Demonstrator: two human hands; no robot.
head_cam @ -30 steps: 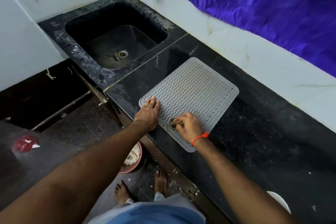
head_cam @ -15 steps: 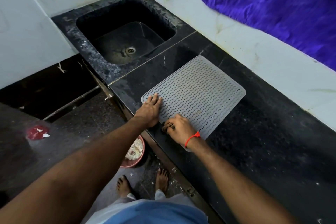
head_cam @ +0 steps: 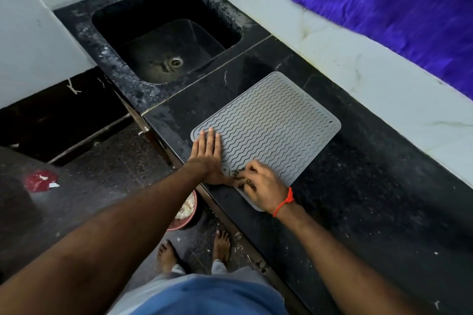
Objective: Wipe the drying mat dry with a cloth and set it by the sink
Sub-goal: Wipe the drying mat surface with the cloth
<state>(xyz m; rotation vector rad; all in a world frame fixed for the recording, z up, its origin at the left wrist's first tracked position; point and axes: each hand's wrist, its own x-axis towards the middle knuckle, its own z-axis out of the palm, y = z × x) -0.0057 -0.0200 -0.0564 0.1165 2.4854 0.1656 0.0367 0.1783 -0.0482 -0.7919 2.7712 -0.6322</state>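
Head view: left hand (head_cam: 207, 155) has flattened on the drying mat (head_cam: 271, 120) beside the sink (head_cam: 143, 96), right hand (head_cam: 258, 184) still pinching a dark cloth scrap (head_cam: 239, 177), so wiping continues.

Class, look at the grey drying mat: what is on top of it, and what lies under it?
On the mat: the left hand pressed flat, and the right hand gripping a small dark cloth. Under it: the black counter; the part beneath is covered.

Black stone counter (head_cam: 358, 199) at four o'clock; white marble wall (head_cam: 345, 59) with purple curtain (head_cam: 396, 7) at one o'clock; dark speckled floor (head_cam: 102, 186) at eight.
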